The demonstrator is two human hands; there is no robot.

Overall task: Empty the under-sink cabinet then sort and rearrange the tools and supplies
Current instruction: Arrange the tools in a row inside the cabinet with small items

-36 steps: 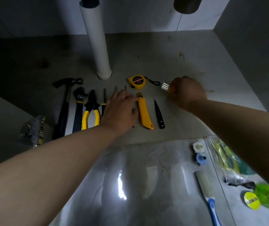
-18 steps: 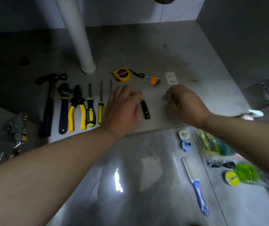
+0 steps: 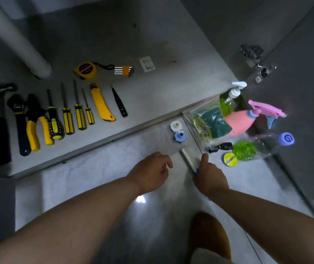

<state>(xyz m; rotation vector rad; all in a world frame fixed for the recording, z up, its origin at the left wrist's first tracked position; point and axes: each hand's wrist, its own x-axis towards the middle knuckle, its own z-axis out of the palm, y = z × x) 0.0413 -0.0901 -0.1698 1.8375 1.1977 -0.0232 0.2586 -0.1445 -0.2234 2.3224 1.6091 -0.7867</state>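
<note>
Two grey levels — dim cabinet floor (image 3: 162,44) behind, glossy tiled floor (image 3: 95,178) nearer

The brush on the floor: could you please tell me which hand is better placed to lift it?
Right: the right hand covers the handle of the brush; the left hand hangs beside it, holding nothing.

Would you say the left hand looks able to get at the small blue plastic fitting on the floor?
Probably yes: the left hand holds nothing, and only bare grey floor separates it from the small blue plastic fitting just ahead.
</note>
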